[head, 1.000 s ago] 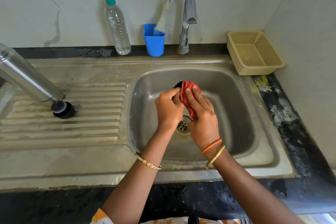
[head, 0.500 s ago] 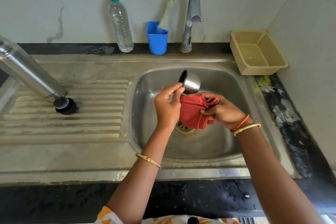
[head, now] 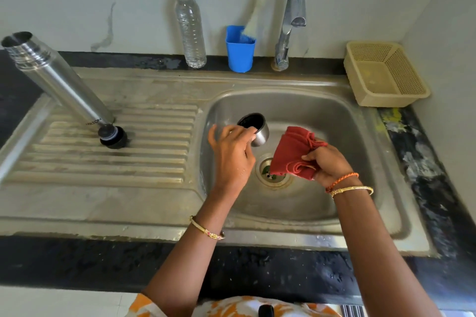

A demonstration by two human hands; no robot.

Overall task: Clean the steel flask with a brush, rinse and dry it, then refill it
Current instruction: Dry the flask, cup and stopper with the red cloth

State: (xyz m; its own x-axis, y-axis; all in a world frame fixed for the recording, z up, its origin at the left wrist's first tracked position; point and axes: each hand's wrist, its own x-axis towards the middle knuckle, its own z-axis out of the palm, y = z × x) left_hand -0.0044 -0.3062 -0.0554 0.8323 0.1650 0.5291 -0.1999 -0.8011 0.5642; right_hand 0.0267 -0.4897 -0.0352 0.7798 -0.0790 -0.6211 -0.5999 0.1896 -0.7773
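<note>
While the flask (head: 59, 82) stands open-mouthed on the drainboard (head: 108, 162), well left of the basin, w/ its black stopper (head: 113, 135) just beside its base, the drying step looks to be in hand, though on the cap rather than the flask itself. The left hand (head: 231, 157) pinches the steel cap (head: 255, 128) between thumb and fingers, over the sink (head: 309, 110), its dark inside tipped up toward the camera. The right hand (head: 327, 162) grips a bunched red cloth (head: 293, 154) near the drain (head: 273, 174); cloth and cap are near each other but apart, not touching. So both hands are busy, each clamped on its own thing, w/ a gap between them. My read: brushing and rinsing are probably done, since the brush (head: 257, 15) sits parked in the blue cup (head: 239, 51) by the tap (head: 291, 26), and no water is running. Can't tell if the cap's inside is dry yet; too dark to judge. Next move likely calls for either bringing cloth into the cap again for the inside, or setting the cap down on the drainboard and taking up the flask to wipe. After that, refill, prob. from the water bottle (head: 192, 28) at the back wall, which means a steady pour into a narrow mouth. Watch the wet steel: a slippery cap held in a pinch over the basin could drop.
</note>
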